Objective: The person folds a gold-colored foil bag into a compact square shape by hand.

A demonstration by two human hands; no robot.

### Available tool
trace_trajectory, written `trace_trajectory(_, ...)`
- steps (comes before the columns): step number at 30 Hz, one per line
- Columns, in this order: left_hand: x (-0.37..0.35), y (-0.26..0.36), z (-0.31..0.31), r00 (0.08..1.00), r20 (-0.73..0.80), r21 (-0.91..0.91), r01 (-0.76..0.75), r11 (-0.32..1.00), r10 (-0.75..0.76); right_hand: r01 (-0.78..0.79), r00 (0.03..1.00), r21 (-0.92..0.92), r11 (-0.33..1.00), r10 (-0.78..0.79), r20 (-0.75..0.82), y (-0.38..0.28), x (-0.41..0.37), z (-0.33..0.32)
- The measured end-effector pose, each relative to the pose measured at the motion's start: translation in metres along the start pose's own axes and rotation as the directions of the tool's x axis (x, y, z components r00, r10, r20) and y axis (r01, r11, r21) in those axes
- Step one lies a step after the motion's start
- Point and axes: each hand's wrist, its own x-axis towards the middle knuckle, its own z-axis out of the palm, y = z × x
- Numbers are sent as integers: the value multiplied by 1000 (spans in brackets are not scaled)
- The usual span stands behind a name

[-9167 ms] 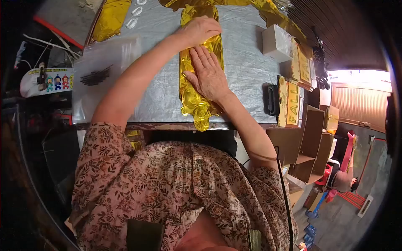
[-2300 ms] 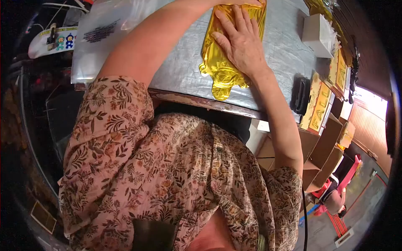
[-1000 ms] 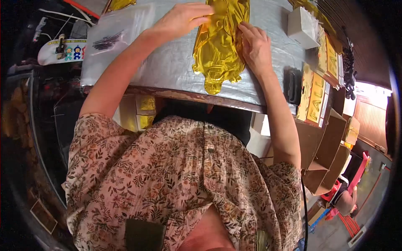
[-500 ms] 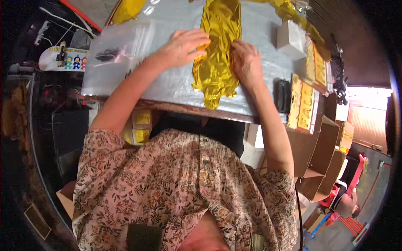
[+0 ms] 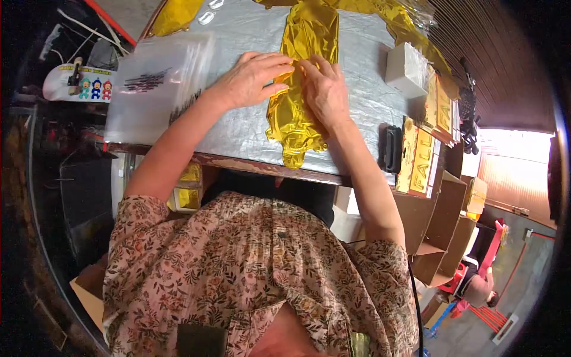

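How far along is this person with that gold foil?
Partway, I'd guess. Done: the gold foil lies lengthwise on the silver-covered table. In hand: the left hand is at one edge, the right hand on the other side. Left: its creases suggest more flattening or folding, and other gold sheets lie beyond. I can't tell its intended final form.

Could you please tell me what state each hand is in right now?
Left hand: open, fingertips at the left edge of the gold foil.
Right hand: open, fingers on the foil; whether they pinch it cannot be told.
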Motion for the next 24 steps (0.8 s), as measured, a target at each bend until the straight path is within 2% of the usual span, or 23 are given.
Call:
trace_trajectory(4,6,4,-2,999,13,-39,35,999,-35,74,996,-114,991,-80,-50,4,-1,2)
trace_trajectory(6,7,0,-9,1000,23,-51,9,999,-8,46,998,-96,994,-50,-37,2,-3,1)
trace_trajectory(10,33,-32,-1,995,-86,-166,-56,985,42,51,998,-142,989,-57,-41,5,-2,4)
trace_trajectory(15,69,-65,6,992,-102,-59,-80,995,74,36,999,-119,992,-39,-17,4,-5,4)
trace_trajectory(17,73,-64,5,994,-82,-34,-71,997,68,34,999,-111,993,-37,-27,5,-4,4)
trace_trajectory(19,71,-62,7,990,-125,17,-69,998,70,21,999,-98,995,-24,-30,4,-6,4)
trace_trajectory(24,67,-60,4,997,-72,49,-14,999,18,23,999,-81,996,-27,-42,3,-5,3)
